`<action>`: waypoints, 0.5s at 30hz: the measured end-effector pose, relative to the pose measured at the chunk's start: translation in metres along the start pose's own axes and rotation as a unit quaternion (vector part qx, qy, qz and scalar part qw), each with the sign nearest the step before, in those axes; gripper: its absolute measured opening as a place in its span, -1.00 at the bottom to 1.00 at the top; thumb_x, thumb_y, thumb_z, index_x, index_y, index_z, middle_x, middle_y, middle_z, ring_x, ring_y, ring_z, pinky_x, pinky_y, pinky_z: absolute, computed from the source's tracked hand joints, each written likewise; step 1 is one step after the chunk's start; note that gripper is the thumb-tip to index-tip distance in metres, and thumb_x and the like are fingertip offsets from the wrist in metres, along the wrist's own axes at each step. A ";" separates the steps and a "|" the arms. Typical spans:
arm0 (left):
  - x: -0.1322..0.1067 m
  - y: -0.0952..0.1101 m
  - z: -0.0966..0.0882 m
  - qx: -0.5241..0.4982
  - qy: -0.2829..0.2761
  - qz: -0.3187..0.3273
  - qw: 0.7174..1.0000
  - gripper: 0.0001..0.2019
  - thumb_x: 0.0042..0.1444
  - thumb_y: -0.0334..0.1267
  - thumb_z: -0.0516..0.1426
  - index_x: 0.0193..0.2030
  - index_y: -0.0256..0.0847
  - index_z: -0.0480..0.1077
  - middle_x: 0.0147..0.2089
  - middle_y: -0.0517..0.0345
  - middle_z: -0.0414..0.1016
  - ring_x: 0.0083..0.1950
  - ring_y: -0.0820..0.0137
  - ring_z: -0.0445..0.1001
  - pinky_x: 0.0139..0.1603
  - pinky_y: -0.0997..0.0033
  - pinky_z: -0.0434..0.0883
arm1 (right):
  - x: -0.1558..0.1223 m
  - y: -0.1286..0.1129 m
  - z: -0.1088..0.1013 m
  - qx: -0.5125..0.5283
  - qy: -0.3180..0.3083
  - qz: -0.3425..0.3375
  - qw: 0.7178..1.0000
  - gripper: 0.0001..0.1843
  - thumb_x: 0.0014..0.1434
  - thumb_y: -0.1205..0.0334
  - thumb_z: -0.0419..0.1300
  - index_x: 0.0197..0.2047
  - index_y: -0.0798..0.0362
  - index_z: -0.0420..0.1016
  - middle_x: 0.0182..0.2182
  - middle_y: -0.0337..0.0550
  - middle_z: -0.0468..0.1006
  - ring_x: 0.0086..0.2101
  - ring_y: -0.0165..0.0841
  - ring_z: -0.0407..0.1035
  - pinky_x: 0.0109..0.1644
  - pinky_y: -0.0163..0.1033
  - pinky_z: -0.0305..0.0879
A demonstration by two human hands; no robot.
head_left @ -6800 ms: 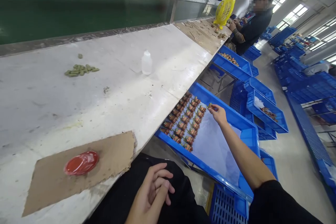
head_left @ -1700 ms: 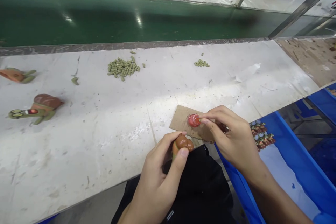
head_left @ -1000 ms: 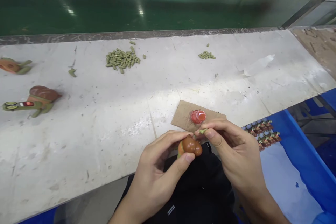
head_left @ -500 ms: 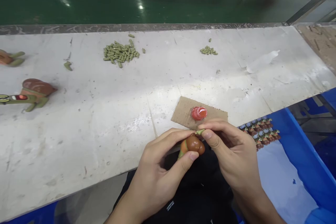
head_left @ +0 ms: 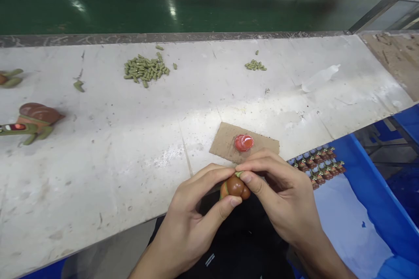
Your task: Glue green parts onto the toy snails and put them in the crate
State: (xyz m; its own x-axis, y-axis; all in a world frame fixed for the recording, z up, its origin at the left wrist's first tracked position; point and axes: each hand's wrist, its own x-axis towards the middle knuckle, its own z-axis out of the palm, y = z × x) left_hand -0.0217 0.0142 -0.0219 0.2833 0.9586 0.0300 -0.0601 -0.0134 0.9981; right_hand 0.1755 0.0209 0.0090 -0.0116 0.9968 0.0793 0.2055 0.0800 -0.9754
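Between thumb and fingers, my left hand [head_left: 193, 209] grips a small brown, orange and green figurine [head_left: 236, 186], its glossy brown rounded side turned up. My right hand [head_left: 281, 196] pinches a tiny green piece [head_left: 239, 174] against the figurine's upper edge. Fingertips of both hands nearly meet there and hide part of the contact. Just beyond the hands lies a piece of cardboard [head_left: 222, 141] with a glossy red-orange blob [head_left: 244, 143] on it.
Green pieces lie in a large pile [head_left: 145, 69] and a small pile [head_left: 255, 65]. A translucent bottle [head_left: 321, 78] lies at right. Another brown-backed figurine [head_left: 39, 115] is at left. A blue bin [head_left: 376, 183] holds rows of figurines [head_left: 317, 163]. Behind runs a green belt [head_left: 131, 4].
My right hand has brought the green piece from just off the figurine's edge down onto it. The view has shifted slightly, and the fingertips are closer together.
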 end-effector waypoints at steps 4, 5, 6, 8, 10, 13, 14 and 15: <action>0.001 0.002 -0.002 -0.014 -0.020 -0.012 1.000 -0.69 0.53 -0.26 0.38 0.28 0.25 0.74 0.08 0.18 0.82 -0.01 0.30 0.77 0.05 0.38 0.70 | -0.003 -0.009 -0.003 -0.008 -0.020 -0.012 1.000 -0.68 0.52 0.34 0.41 0.05 -0.34 0.91 -0.19 -0.30 0.76 -0.20 -0.39 0.71 -0.11 -0.35 0.69; 0.001 0.003 -0.003 -0.020 -0.022 -0.017 0.999 -0.71 0.53 -0.24 0.37 0.27 0.24 0.74 0.08 0.17 0.82 -0.02 0.29 0.77 0.05 0.37 0.70 | -0.003 -0.012 -0.005 -0.017 -0.029 -0.018 0.999 -0.69 0.53 0.33 0.41 0.08 -0.33 0.91 -0.18 -0.29 0.77 -0.19 -0.38 0.72 -0.08 -0.33 0.70; 0.002 0.003 -0.003 -0.025 -0.018 -0.021 0.999 -0.74 0.54 -0.21 0.37 0.25 0.22 0.75 0.07 0.15 0.82 -0.02 0.27 0.77 0.05 0.37 0.71 | -0.001 -0.015 -0.009 -0.028 -0.040 -0.024 0.999 -0.70 0.53 0.30 0.42 0.11 -0.32 0.90 -0.16 -0.28 0.78 -0.17 -0.36 0.73 -0.05 -0.30 0.70; 0.001 0.003 -0.003 -0.032 0.001 -0.036 0.999 -0.82 0.55 -0.13 0.36 0.20 0.17 0.75 0.04 0.12 0.81 -0.01 0.23 0.79 0.08 0.34 0.72 | 0.010 -0.017 -0.018 -0.061 -0.036 -0.037 0.997 -0.75 0.54 0.24 0.42 0.16 -0.24 0.88 -0.14 -0.25 0.80 -0.16 -0.32 0.73 -0.05 -0.24 0.71; -0.002 0.003 -0.002 -0.039 0.031 -0.061 0.997 -0.82 0.57 -0.03 0.33 0.18 0.11 0.73 0.01 0.10 0.80 0.00 0.20 0.78 0.09 0.31 0.73 | 0.037 -0.014 -0.030 -0.113 0.020 -0.059 0.992 -0.79 0.56 0.19 0.40 0.16 -0.13 0.86 -0.15 -0.19 0.81 -0.20 -0.28 0.72 -0.07 -0.17 0.70; -0.006 0.003 0.002 -0.057 0.079 -0.113 0.989 -0.71 0.56 0.12 0.31 0.19 0.05 0.68 -0.04 0.08 0.77 -0.05 0.20 0.74 0.08 0.28 0.71 | 0.104 0.006 -0.048 -0.235 0.133 -0.081 0.960 -0.75 0.55 0.22 0.32 0.15 0.06 0.82 -0.03 0.00 0.81 -0.15 -0.17 0.70 -0.03 -0.04 0.69; -0.007 0.003 0.003 -0.063 0.086 -0.126 0.986 -0.69 0.55 0.15 0.31 0.19 0.05 0.67 -0.05 0.09 0.77 -0.07 0.21 0.71 0.08 0.28 0.70 | 0.129 0.015 -0.053 -0.286 0.143 -0.064 0.945 -0.71 0.53 0.29 0.27 0.16 0.10 0.80 0.07 0.08 0.78 -0.09 -0.14 0.69 0.03 0.00 0.69; -0.007 0.004 0.005 -0.067 0.088 -0.133 0.985 -0.68 0.54 0.17 0.32 0.18 0.06 0.66 -0.06 0.11 0.76 -0.09 0.23 0.69 0.09 0.28 0.68 | 0.154 0.024 -0.058 -0.305 0.148 -0.052 0.939 -0.67 0.49 0.37 0.22 0.17 0.14 0.78 0.14 0.16 0.75 -0.08 -0.11 0.68 0.10 0.06 0.67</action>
State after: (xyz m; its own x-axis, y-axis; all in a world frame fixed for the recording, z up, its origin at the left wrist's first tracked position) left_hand -0.0194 0.0056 -0.0183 0.1359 0.9579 -0.2530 -0.1356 0.2709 0.9530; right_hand 0.2353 0.1759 0.0102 0.1915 0.9312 0.3103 0.7413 0.0700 -0.6676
